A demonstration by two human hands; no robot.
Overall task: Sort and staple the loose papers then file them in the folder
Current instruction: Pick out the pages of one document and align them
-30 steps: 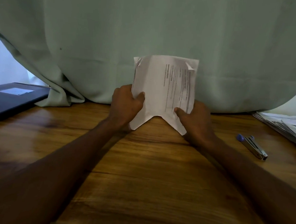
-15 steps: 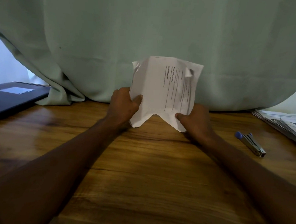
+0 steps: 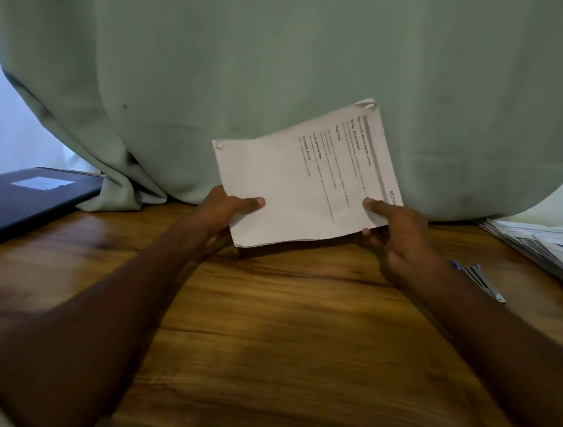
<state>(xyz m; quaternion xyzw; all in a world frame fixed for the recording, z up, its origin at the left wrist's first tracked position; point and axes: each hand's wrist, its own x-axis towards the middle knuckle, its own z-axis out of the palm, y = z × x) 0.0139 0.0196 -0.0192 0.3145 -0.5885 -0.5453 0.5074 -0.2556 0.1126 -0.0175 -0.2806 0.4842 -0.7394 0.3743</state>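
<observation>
As both hands grip, papers [image 3: 304,185] tilted, text sideways

Both hands raised, left hand [image 3: 228,207] and right hand [image 3: 400,232] pinching, thumbs on top

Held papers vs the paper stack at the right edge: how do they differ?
The held papers are off the table, gripped by the left hand and right hand; the paper stack lies flat on the table, untouched. The held papers are tilted, squared together, with curled corners; the paper stack is fanned loosely. Both are white printed sheets.
</observation>
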